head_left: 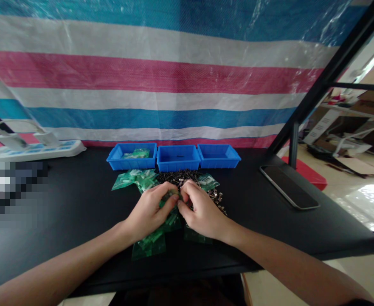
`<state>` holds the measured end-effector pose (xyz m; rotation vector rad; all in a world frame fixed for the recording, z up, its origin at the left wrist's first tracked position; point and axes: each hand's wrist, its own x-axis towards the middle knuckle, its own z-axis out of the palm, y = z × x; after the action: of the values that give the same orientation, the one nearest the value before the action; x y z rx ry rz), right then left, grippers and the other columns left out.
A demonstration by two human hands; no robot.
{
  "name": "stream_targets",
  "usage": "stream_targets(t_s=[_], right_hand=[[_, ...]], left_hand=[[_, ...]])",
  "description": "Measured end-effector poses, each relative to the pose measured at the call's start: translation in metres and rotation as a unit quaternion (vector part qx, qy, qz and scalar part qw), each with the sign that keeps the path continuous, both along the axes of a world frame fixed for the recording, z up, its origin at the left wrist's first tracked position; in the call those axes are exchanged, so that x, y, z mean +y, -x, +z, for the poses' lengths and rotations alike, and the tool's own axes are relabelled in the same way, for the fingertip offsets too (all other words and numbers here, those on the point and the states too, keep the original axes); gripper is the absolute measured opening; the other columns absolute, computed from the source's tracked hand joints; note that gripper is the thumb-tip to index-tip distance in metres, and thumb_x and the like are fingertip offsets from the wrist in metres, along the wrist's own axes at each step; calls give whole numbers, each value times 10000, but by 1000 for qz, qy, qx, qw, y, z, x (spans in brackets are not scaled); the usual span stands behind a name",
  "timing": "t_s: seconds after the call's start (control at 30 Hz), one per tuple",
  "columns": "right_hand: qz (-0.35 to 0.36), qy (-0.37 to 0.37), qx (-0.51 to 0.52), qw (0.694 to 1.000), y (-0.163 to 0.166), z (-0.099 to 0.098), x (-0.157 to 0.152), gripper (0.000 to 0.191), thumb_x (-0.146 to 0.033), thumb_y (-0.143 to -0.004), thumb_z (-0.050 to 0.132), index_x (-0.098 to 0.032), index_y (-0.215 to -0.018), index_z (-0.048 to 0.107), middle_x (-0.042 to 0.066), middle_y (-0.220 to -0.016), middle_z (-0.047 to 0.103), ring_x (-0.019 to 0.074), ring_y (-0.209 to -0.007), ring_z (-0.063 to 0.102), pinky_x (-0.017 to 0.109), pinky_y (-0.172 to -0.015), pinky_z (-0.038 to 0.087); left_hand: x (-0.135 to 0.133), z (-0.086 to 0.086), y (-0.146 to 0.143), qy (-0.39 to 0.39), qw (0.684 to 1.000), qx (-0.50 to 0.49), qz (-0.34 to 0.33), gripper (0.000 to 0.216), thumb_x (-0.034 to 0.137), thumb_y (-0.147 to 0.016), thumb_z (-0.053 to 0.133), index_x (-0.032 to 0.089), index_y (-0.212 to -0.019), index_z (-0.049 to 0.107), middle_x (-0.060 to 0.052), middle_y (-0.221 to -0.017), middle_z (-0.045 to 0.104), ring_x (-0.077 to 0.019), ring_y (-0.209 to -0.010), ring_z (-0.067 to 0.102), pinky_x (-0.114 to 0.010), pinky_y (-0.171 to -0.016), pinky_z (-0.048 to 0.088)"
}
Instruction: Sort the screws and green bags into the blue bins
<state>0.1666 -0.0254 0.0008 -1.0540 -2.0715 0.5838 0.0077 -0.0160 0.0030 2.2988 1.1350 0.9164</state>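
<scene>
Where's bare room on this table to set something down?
Free: black table between metal parts and phone, and left of green packets toward the power strip. Crowded: around the left hand and right hand, before the blue bins.

I saw a striped tarp (161,76) of blue, white and pink hanging behind the black surface (62,212). A black post (293,146) rose at its right; beyond it, daylight glared on a pale floor (358,193).

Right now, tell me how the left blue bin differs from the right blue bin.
The left bin holds green packets; the right bin shows nothing inside. The left bin ends the row toward the power strip, the right bin toward the phone. Both are blue, rectangular and alike in size.
</scene>
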Motion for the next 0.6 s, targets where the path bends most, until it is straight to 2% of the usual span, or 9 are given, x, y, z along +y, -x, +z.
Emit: stream_targets(t_s=[0.17,0.43,0.6], right_hand=[[-4,6,-10,1000,-1,0,0,205,-107,-761,437,-212,-678,283,-5,-723,383,143,-675,391,268,-612,325],[3,-8,6,1000,0,0,-2,213,-54,-720,437,-211,-694,295,-1,-743,386,145,-702,402,264,-631,339],[-3,-13,1,1000,0,1,-2,201,-81,-746,444,-209,-696,299,1,-746,398,144,-701,410,266,-636,345]], left_hand=[[0,0,-1,-1,1000,-1,12,97,214,-838,420,181,-850,510,-3,-739,597,-133,-667,559,-222,-618,424],[-1,1,0,-11,1000,18,-11,112,211,-837,426,172,-848,530,-9,-746,589,-137,-686,557,-224,-624,413],[-2,1,0,-2,1000,-27,7,98,219,-841,429,170,-841,514,5,-730,576,-120,-656,534,-216,-612,408]])
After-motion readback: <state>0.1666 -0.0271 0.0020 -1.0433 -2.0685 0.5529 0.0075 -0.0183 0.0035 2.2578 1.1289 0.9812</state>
